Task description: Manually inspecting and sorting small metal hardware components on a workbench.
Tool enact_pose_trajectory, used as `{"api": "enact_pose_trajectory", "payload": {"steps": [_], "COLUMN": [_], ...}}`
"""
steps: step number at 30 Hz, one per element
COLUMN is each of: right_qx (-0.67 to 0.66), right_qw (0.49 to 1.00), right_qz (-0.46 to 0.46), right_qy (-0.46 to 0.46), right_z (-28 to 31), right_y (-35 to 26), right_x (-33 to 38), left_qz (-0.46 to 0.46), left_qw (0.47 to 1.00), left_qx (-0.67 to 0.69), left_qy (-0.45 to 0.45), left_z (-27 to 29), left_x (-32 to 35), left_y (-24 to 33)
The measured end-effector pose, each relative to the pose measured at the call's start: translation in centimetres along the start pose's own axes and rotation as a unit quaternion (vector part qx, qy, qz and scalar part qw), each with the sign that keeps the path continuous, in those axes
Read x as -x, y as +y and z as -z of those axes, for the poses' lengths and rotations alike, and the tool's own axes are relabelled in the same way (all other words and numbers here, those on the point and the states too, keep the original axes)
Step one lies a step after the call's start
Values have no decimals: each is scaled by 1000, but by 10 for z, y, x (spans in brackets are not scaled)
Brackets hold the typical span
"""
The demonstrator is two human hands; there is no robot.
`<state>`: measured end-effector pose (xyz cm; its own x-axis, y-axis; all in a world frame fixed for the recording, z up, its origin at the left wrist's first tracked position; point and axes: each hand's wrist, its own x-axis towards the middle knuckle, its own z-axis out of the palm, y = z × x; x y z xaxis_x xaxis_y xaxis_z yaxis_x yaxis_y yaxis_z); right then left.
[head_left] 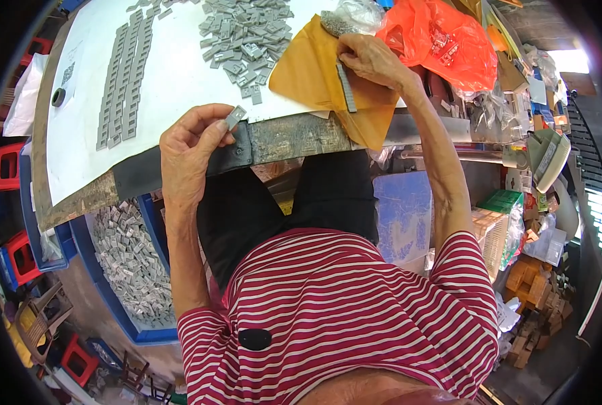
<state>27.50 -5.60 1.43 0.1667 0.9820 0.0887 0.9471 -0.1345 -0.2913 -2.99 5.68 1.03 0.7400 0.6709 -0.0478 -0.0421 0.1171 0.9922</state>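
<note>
My left hand (196, 138) is closed at the table's front edge, pinching a small flat grey rectangular piece (235, 117) between thumb and fingertips. My right hand (372, 61) reaches over a sheet of brown paper (308, 71), its fingers drawn together at the far end of a narrow grey strip (347, 89) lying on it. Whatever is between those fingertips is hidden. A heap of similar grey pieces (247, 40) lies on the white sheet (173, 74) between the hands. Farther left, several long rows of grey pieces (122, 81) are laid out side by side.
Tiny metallic parts (338, 24) sit in a heap beyond the right hand, beside a red plastic bag (443, 44). A small dark ring (59, 97) rests at the table's left. Below stands a blue bin (139, 334) full of grey pieces. Boxes and clutter fill the right side.
</note>
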Motion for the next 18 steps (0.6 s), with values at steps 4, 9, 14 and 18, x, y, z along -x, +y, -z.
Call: {"api": "enact_pose_trajectory", "payload": {"steps": [4, 9, 14, 18], "right_qx": [3, -7, 10, 10], "right_qw": [1000, 999, 999, 1000], "right_qz": [20, 42, 38, 20], "right_qy": [-4, 2, -1, 7], "right_z": [-1, -2, -1, 0], "right_y": [5, 6, 4, 5], "right_x": [-2, -1, 3, 4], "left_qz": [-3, -3, -5, -7], "left_qw": [1000, 1000, 1000, 1000], "left_qx": [-1, -7, -2, -5], "left_qy": [-2, 8, 9, 9], "left_z": [-2, -3, -7, -9], "left_x": [0, 2, 5, 6], "left_y": [1, 0, 2, 3]}}
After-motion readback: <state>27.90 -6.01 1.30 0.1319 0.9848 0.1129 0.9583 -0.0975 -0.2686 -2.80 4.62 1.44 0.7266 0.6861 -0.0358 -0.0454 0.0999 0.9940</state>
